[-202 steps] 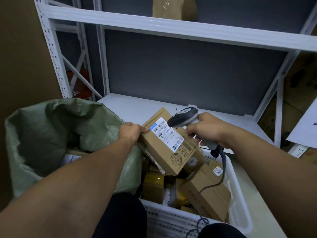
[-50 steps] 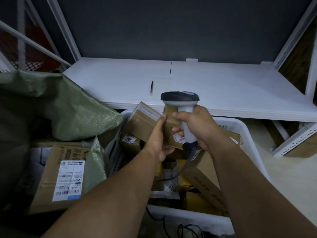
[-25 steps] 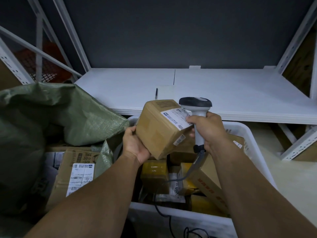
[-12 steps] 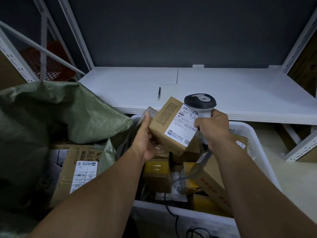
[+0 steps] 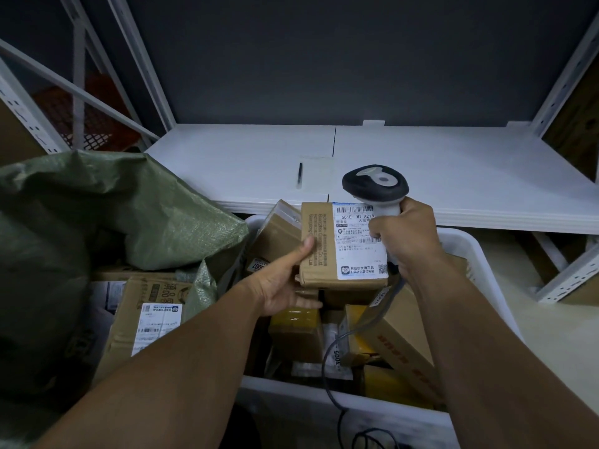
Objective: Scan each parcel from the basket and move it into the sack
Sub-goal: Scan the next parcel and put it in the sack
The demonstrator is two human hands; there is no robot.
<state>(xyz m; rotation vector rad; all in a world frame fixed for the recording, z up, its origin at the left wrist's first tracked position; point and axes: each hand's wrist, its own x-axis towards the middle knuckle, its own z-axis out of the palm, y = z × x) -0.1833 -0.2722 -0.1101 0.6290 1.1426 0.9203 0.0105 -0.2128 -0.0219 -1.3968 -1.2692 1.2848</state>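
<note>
Over the far edge of the basket (image 5: 479, 254), the left hand (image 5: 285, 286) is gripping the parcel (image 5: 319, 228) — thumb on its printed face, fingers curling underneath — while the right hand (image 5: 405, 238) is clenching the scanner (image 5: 374, 184) beside the label (image 5: 356, 251). Small cardboard box, probably handling light and stiff; one hand pinching opposite faces is likely sufficing for reaching the sack (image 5: 146, 205) at left

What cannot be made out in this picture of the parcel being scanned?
Head view, scanner: its window faces away; the right hand hides its handle.
Head view, held parcel: the label's fine print is too small; its underside lies unseen in the left hand.
Head view, sack: its inside is dark under a fold.
</note>
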